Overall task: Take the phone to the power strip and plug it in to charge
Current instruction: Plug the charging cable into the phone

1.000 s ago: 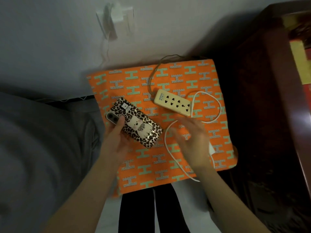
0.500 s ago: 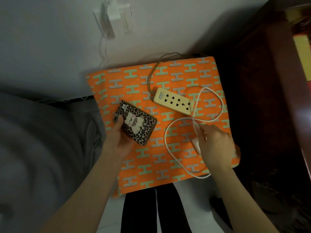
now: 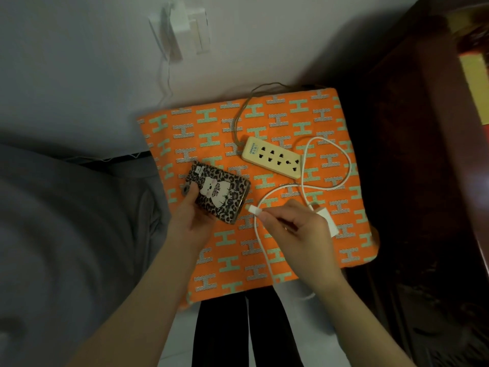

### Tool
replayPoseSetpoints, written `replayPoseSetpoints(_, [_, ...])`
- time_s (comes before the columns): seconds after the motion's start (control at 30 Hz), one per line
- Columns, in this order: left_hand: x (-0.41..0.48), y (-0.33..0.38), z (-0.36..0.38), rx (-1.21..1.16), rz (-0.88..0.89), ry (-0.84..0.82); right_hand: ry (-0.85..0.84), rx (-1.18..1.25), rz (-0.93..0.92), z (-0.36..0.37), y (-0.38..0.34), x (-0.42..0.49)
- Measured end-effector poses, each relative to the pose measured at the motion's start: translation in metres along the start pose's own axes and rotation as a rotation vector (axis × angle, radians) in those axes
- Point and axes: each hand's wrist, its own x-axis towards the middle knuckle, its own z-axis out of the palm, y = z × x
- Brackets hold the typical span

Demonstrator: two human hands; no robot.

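Left of centre: left hand (image 3: 194,221) gripping a leopard-print phone (image 3: 218,193), case back up, fingers (image 3: 191,192) curled round its left edge, above the orange H-patterned cloth (image 3: 330,115). Just right of the phone's lower corner: right hand (image 3: 296,229), fingers (image 3: 267,217) pinched shut on the white cable plug (image 3: 253,209), tip aimed at the phone, close but apart. White charger brick (image 3: 326,221) beside that hand; white cable (image 3: 341,165) looping upward. Cream power strip (image 3: 272,157) flat on the cloth, upper right of the phone, sockets unoccupied.
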Motion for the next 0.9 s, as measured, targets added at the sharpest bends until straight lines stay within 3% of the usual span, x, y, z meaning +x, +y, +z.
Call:
replayPoseSetpoints(0.53, [0.001, -0.010, -0.005, 0.049, 0.049, 0.023, 0.029, -0.253, -0.022, 0.003, 0.001, -0.003])
replayPoseSetpoints(0.9, [0.000, -0.016, -0.003, 0.092, 0.141, 0.037, 0.097, -0.225, 0.046, 0.007, 0.007, -0.002])
